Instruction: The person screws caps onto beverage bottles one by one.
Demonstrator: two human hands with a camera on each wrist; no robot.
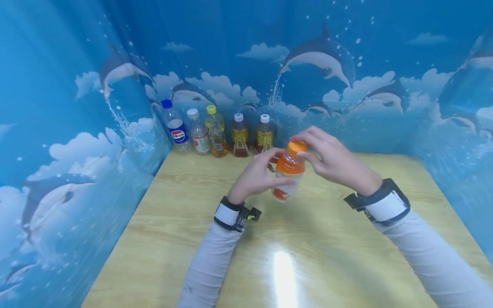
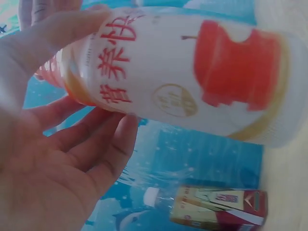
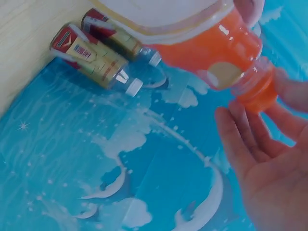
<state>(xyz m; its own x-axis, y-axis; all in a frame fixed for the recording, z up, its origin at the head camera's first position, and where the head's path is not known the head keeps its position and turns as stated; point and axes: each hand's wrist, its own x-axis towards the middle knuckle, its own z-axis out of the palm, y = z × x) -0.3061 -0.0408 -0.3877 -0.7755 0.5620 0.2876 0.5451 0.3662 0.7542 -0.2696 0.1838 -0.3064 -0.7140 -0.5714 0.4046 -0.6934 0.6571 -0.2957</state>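
A plastic bottle [image 1: 290, 166] with an orange-and-white label stands slightly tilted between the two hands; whether its base touches the table I cannot tell. My left hand [image 1: 256, 175] holds it round the body, thumb in front and fingers behind. In the left wrist view, the white label [image 2: 163, 67] shows red characters and a red apple picture. On top is an orange cap [image 1: 297, 147], which my right hand [image 1: 335, 160] pinches between thumb and fingers. The right wrist view shows those fingertips [image 3: 226, 115] at the orange cap [image 3: 260, 98], on the bottle's neck.
Along the table's back edge stand a blue-capped bottle [image 1: 177, 128], a white-capped bottle [image 1: 199, 134], a yellow-capped bottle [image 1: 216, 130] and two white-capped bottles of brown drink [image 1: 240, 137]. Behind the wooden table [image 1: 177, 222] hangs a blue dolphin curtain [image 1: 231, 55].
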